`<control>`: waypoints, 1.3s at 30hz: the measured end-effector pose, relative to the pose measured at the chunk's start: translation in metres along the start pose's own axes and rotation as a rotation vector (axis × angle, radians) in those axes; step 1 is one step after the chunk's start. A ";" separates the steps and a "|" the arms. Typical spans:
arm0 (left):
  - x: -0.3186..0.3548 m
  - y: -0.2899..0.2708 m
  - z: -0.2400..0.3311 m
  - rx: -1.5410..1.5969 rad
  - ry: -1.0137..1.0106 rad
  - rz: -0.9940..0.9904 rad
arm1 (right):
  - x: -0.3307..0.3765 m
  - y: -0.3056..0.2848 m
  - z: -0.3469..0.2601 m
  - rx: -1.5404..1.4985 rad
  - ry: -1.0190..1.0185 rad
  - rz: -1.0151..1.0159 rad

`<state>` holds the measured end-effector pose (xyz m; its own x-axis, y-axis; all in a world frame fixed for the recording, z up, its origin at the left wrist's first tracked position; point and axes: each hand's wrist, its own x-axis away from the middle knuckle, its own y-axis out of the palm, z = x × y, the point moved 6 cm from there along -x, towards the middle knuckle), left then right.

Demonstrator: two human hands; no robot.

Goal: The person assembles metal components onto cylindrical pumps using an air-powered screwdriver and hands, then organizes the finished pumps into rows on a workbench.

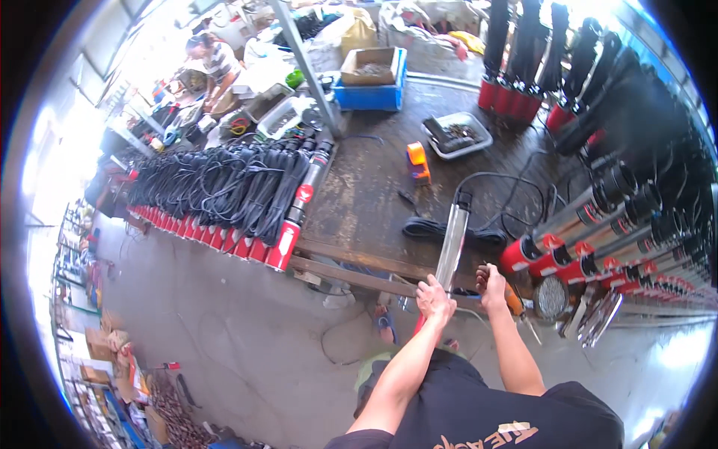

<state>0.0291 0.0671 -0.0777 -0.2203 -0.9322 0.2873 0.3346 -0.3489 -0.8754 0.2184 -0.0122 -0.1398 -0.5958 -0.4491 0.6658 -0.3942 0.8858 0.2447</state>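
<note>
There stood the worn wooden table [351, 198], the broadest thing before us, with red-ended cylinders [552, 260] massed along its right side and a row of corded cylinders [217, 187] ranked at its left! Then came the metal tube [452, 243], sloping across the table's near edge, capped end over the tabletop, lower end toward the person. Stiff, I'd have said, fairly heavy, and slick along that shiny barrel; the bare middle looked the surest place to take hold, clear of the cord. Beside it lay the black cable [428, 227], coiled, surely soft and apt to snag. Left grip [435, 299]: wrapped round the tube's lower part! Right grip [491, 286]: fingers curled, apart from the tube, just beside an orange tool [514, 300]; whether it pinched anything, I couldn't tell. Smallest, the black cap [464, 200] topped the tube, probably its delicate spot.
</note>
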 end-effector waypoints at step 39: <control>-0.259 -0.194 -0.223 -0.402 0.237 0.585 | 0.180 0.380 -0.172 0.268 -0.374 -0.728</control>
<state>-0.1832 0.3975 -0.0686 -0.3158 -0.8932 -0.3203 0.1067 0.3020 -0.9473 0.0816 0.2634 0.1939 -0.3033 -0.9453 0.1200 -0.8917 0.3259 0.3142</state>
